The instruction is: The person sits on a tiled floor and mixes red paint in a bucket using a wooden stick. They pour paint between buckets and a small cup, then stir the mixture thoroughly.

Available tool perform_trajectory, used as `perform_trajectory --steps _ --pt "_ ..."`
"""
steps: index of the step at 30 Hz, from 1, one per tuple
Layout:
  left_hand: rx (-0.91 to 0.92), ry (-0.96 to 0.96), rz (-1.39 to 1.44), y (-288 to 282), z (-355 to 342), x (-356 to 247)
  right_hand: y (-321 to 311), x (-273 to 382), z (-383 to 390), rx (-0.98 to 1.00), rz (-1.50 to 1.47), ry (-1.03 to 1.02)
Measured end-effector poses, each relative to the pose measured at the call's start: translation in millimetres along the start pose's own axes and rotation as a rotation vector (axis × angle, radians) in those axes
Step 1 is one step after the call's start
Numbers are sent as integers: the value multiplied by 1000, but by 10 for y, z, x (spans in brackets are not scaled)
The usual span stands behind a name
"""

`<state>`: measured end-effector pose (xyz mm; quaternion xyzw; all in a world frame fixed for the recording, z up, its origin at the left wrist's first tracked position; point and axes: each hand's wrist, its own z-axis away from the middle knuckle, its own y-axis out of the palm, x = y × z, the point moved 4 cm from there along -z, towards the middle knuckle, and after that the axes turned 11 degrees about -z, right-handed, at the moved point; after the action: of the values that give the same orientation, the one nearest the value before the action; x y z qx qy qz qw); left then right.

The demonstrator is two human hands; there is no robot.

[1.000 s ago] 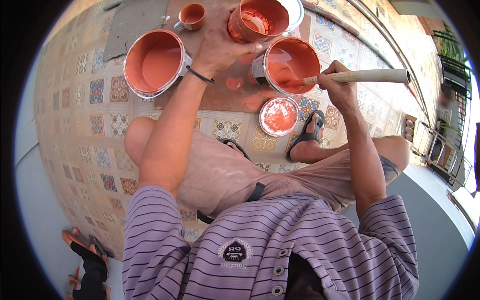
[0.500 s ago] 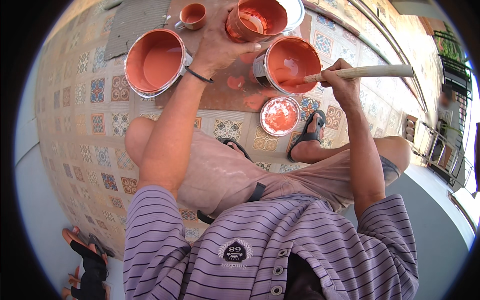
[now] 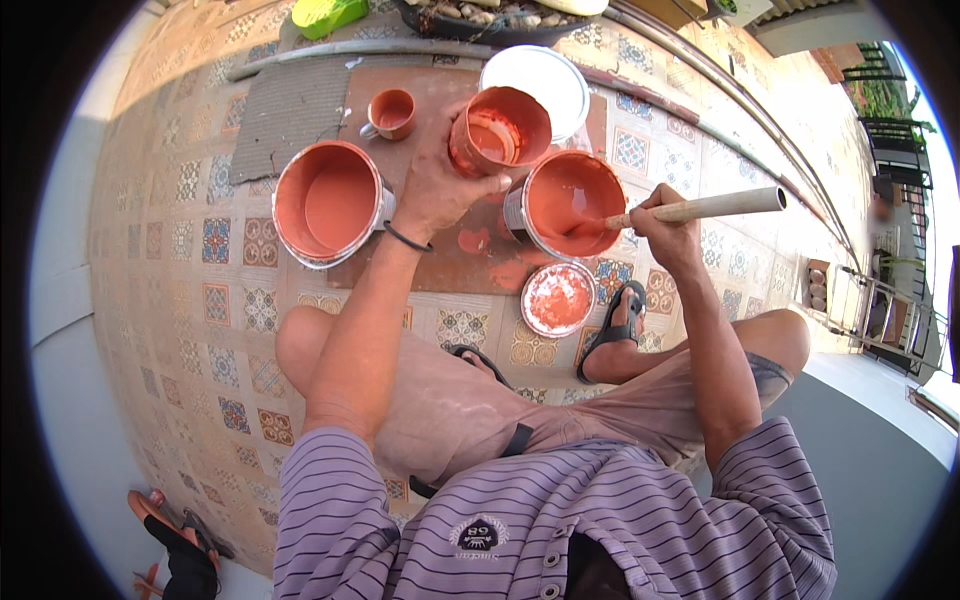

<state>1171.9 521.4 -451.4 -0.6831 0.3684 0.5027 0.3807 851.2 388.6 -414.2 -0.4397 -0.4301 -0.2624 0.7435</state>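
My left hand (image 3: 440, 192) grips a small tub (image 3: 498, 130), smeared orange-red inside with a little paint at its bottom. In my right hand (image 3: 668, 222) is a pale wooden stick (image 3: 722, 204), slanting down into a paint bucket (image 3: 520, 212) of orange-red paint; its lower end is hidden in the paint. A larger bucket (image 3: 281, 232) of the same paint stands left of my left wrist. Beyond it sits a paint-coated mug (image 3: 391, 114) with a pale handle. A paint-smeared round lid (image 3: 558, 300) lies in front of my right foot's bucket side.
Under the buckets lies a brown board (image 3: 375, 82) with paint spots, beside a grey corrugated sheet (image 3: 290, 112). A white round lid or pail (image 3: 566, 88) is behind the tub. Farther off are a dark basin (image 3: 480, 24) and long pipes (image 3: 740, 115). Another person's leg (image 3: 185, 560) shows lower left.
The view has shifted, so the buckets appear lower and the basin beyond comes into sight. Both hands keep their holds; the stick remains in the paint.
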Motion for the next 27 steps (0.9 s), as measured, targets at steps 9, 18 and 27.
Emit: perform_trajectory --steps 9,18,27 --pt "-7 -56 -114 47 -18 124 485 -11 24 125 -124 -147" --pt "1 -67 -36 6 -61 149 33 17 -268 -146 -65 -187" --pt "5 -117 203 -19 -78 60 298 -41 316 83 -110 -154"
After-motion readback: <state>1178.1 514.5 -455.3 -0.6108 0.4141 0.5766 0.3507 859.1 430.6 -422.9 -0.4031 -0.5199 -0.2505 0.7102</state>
